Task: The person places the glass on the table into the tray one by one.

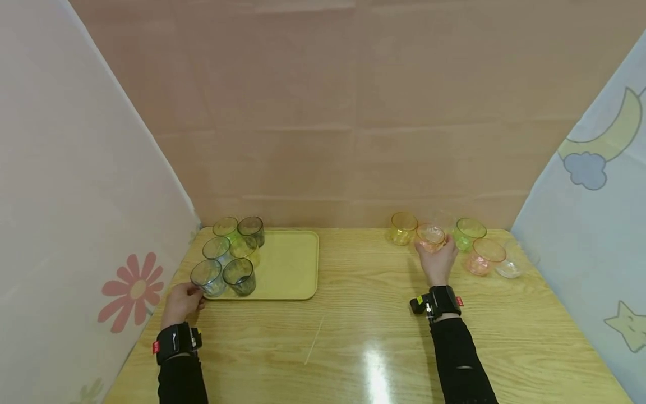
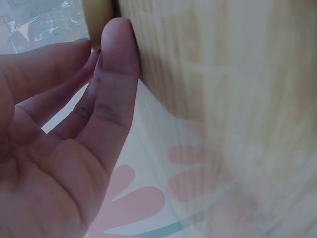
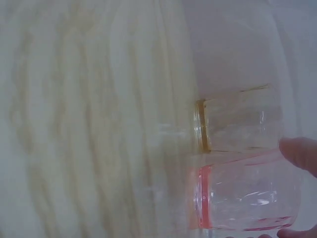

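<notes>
At the front left corner of the yellow tray (image 1: 289, 266), my left hand (image 1: 181, 305) pinches the tray's edge between thumb and fingers; the left wrist view shows this tray edge (image 2: 97, 22) up close. Several tinted glass cups, among them a bluish cup (image 1: 207, 279) and a dark grey cup (image 1: 240, 278), stand upright on the tray's left part. Over on the right, my right hand (image 1: 438, 262) grips a pink glass cup (image 1: 431, 238), thumb on one side and fingers on the other. In the right wrist view this pink cup (image 3: 247, 198) appears beside an amber cup (image 3: 237, 126).
Around the right hand stand an amber cup (image 1: 402, 230), a green cup (image 1: 469, 233), another pink cup (image 1: 484, 257) and a clear cup (image 1: 508, 269). A brown paper wall (image 1: 353, 112) rises behind the wooden table (image 1: 363, 320); patterned panels flank it.
</notes>
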Available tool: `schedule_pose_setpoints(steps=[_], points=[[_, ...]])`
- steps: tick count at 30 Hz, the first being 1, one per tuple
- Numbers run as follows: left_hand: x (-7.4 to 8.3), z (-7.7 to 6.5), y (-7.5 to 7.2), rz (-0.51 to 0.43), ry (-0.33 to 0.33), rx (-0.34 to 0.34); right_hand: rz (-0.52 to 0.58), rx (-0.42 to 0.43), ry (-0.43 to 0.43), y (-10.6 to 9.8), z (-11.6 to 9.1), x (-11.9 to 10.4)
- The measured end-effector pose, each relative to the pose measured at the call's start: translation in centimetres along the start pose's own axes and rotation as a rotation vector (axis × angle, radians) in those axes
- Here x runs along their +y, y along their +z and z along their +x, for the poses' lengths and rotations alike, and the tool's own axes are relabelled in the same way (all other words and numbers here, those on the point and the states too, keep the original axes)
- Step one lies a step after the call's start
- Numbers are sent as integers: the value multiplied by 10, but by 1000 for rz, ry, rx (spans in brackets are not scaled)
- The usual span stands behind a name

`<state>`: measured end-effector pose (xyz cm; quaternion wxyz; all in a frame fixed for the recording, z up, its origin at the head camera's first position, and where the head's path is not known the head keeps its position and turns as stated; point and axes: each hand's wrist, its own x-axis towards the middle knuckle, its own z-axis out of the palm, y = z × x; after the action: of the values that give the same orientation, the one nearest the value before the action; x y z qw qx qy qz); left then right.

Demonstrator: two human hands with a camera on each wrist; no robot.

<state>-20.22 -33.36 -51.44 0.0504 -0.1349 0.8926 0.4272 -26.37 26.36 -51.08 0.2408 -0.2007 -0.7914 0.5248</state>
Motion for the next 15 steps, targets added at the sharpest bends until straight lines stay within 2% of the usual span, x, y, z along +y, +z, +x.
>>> schedule_pose_setpoints(steps=[4, 8, 15], points=[[2, 0, -1, 61, 7, 15, 2, -12, -16, -1, 6, 3], [4, 1, -1, 73, -1, 9, -11, -10, -19, -1, 10, 5], [2, 3, 0, -32, -30, 2, -46, -17, 36, -3, 9, 5]])
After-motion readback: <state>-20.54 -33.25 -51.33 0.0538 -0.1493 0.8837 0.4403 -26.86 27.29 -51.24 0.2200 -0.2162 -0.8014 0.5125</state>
